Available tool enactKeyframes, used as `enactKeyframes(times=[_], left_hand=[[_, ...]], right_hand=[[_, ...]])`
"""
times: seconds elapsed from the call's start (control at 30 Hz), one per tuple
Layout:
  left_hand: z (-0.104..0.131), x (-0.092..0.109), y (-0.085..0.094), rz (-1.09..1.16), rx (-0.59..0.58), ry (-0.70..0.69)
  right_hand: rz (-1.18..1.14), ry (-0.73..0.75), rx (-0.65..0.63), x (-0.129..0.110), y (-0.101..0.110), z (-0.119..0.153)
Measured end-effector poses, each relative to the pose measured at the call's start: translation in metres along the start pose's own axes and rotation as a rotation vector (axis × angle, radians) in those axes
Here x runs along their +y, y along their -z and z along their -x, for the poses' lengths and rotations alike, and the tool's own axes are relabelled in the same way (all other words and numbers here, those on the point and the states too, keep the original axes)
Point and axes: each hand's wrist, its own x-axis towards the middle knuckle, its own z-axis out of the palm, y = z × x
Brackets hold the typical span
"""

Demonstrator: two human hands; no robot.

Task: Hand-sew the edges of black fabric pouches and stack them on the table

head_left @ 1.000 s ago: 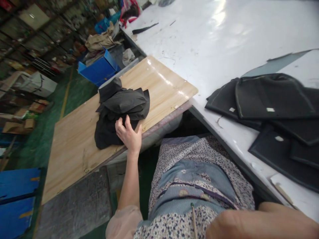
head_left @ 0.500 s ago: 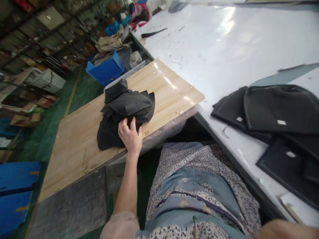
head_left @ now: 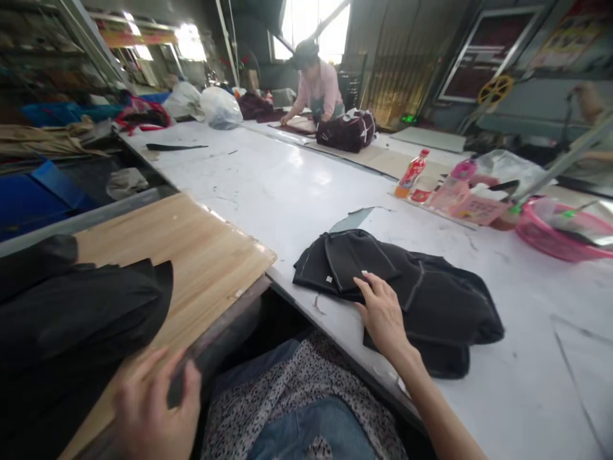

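My right hand (head_left: pixel 383 313) reaches over the white table, its fingers stretched out and touching the stack of black fabric pieces (head_left: pixel 445 300). The pieces overlap, with pale stitching lines and small white tags (head_left: pixel 329 279); my fingertips lie beside one tag. My left hand (head_left: pixel 156 406), slightly blurred, is at the near edge of the wooden board (head_left: pixel 215 249), its fingers apart and nothing visible in them. Left of it, a crumpled heap of black cloth (head_left: pixel 81 313) lies on the board.
The white table (head_left: pixel 268 179) runs away from me. A drink bottle (head_left: pixel 412 172) and a pink basket (head_left: pixel 546 233) stand on its right side. Across it, a person (head_left: pixel 318 86) bends near a dark bundle (head_left: pixel 347 131). A blue box (head_left: pixel 43 198) is at left.
My view has swung right and up. My left hand has come off the black cloth heap and moved nearer to me. My right hand has come onto the fabric stack.
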Motion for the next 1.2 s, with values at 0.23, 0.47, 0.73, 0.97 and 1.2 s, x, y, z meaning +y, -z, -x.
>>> enactKeyframes(times=[0.23,0.47,0.73,0.97,1.2], left_hand=[[0.019,0.108,-0.047,0.29,-0.372,-0.226],[0.033,0.127,-0.048,0.543,-0.701,-0.126],[0.006,0.162,-0.069,1.154,-0.925,0.526],[0.002,0.182,-0.108,1.517,-0.691,1.175],[0.009,0.171,-0.117,1.32,-0.706,1.223]], right_hand=[[-0.15,-0.035,0.091,0.005,-0.029,-0.031],[-0.46,-0.237,0.509,0.017,0.012,-0.033],[-0.578,0.263,0.291,-0.027,0.018,0.007],[-0.58,0.261,-0.069,-0.046,0.003,0.046],[-0.375,-0.034,0.019,-0.012,0.004,0.002]])
